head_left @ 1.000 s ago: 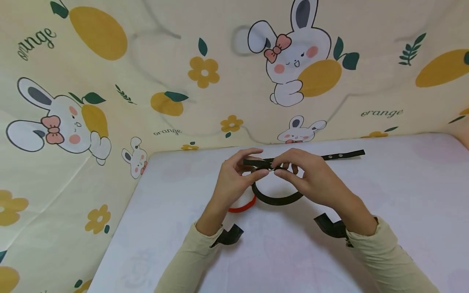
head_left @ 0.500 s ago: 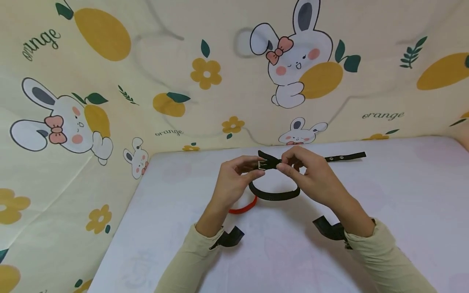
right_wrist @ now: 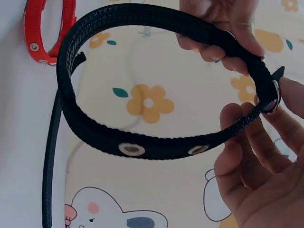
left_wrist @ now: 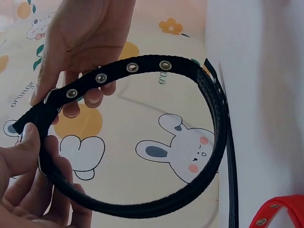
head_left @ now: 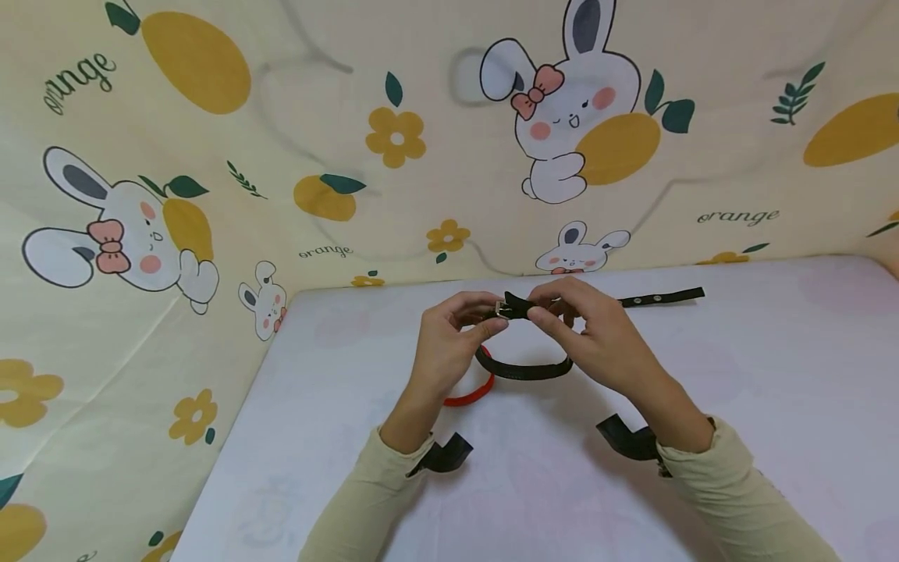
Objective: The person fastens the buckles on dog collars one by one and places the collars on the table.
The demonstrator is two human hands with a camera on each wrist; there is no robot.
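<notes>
A black collar (head_left: 523, 368) is being held looped above the surface (head_left: 772, 375), its buckle (head_left: 502, 308) being pinched between left hand (head_left: 449, 336) and right hand (head_left: 597, 336). A red collar (head_left: 469, 396) is lying below the left hand.

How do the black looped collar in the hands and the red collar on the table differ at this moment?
The black collar is held up off the table, pinched near its buckle by the left hand and the right hand; the red collar lies on the white table, touched by neither hand. The black collar shows as a full loop; the red collar is mostly hidden behind the left hand. Both are webbing straps with metal eyelets.
</notes>
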